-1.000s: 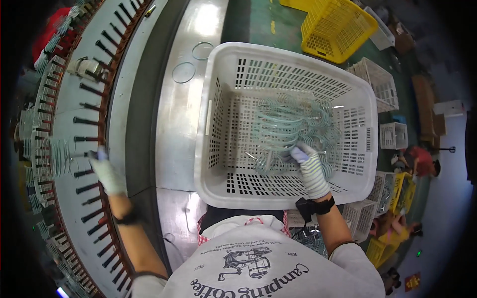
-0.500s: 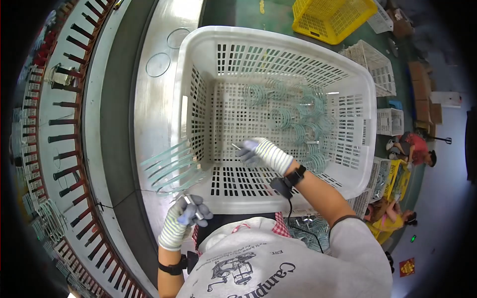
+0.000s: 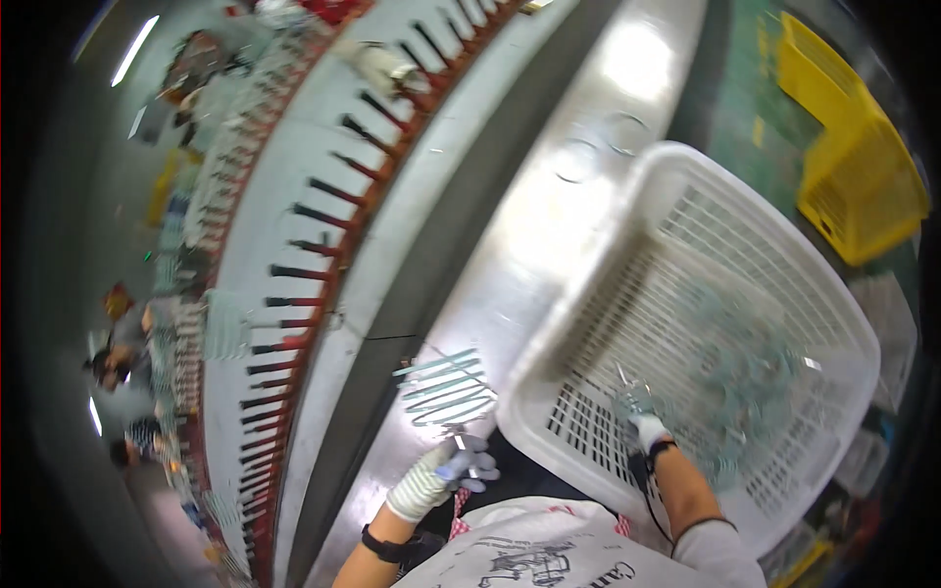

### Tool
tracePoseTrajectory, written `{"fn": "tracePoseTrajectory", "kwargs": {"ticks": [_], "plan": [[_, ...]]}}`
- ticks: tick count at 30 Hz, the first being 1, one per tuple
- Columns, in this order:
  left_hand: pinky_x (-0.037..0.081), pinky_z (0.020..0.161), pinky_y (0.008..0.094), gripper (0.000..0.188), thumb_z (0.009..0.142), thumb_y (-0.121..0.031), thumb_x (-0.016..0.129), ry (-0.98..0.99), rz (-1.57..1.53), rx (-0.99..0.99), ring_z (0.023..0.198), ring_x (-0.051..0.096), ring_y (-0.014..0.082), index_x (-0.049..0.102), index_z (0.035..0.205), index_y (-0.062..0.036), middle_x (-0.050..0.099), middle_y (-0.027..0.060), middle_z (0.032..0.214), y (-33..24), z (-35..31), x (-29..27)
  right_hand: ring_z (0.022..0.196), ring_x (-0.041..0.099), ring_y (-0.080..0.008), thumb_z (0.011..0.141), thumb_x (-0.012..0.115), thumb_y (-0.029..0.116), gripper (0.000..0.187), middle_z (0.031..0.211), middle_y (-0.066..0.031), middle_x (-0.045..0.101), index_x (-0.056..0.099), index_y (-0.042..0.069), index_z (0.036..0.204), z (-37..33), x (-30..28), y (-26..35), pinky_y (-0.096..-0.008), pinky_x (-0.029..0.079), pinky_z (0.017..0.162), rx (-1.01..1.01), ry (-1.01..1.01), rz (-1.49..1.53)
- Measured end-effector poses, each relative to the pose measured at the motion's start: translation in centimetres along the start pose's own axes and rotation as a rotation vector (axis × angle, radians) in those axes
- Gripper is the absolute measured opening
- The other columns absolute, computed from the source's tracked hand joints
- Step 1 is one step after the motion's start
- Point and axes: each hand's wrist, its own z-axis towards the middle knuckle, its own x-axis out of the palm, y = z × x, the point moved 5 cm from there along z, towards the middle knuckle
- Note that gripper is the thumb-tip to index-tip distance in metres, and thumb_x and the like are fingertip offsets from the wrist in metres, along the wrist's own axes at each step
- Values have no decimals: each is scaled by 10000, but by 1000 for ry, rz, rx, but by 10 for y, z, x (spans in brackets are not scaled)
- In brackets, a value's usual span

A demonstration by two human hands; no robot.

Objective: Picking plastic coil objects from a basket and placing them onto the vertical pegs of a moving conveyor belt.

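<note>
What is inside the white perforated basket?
Inside the white basket lies a tangled heap of pale green wire hangers, with the right hand reaching in. Motion blur hides their count and whatever lies under the heap.

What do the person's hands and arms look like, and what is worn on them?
Both the left hand and the right hand wear pale knitted gloves with ribbed cuffs; the left glove's fingers look bluish. Each wrist carries a dark band. The forearms are bare, and short white sleeves start near the elbows.
</note>
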Motion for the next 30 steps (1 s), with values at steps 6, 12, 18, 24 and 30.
{"fn": "tracePoseTrajectory", "kwargs": {"ticks": [6,12,18,24,30], "plan": [[517,702,298,458,856,-280,569,166,76,54,879,601,236,364,1175,-23,527,144,1042,-40,20,7,701,597,-255,817,553,111,133,834,-99,616,547,58,939,4,15,49,-432,500,598,117,46,177],[496,787,320,506,813,-296,630,185,238,403,911,583,201,419,1175,-12,550,107,1044,-136,61,-25,561,565,-221,798,561,116,89,690,-83,586,556,52,860,-46,45,114,-362,492,525,-43,49,56],[511,745,330,264,876,-182,538,139,220,1008,868,580,185,479,1103,-61,561,95,1019,-294,129,-38,556,577,-201,781,582,127,108,716,-78,603,567,39,843,-103,73,153,-324,485,497,-249,-86,-111],[435,682,297,289,849,-134,535,-406,282,1513,738,505,203,511,1106,-3,581,83,923,-413,204,-62,621,570,-146,786,581,124,181,719,-64,599,578,-26,885,-195,102,157,-268,475,589,-500,-140,-109],[389,883,340,463,887,-365,421,-980,489,1498,1011,535,286,525,1158,-4,550,190,1153,-471,227,-104,654,572,-149,778,569,145,226,750,-82,607,591,-42,905,-247,113,122,-272,471,620,-575,-145,-44]]}}
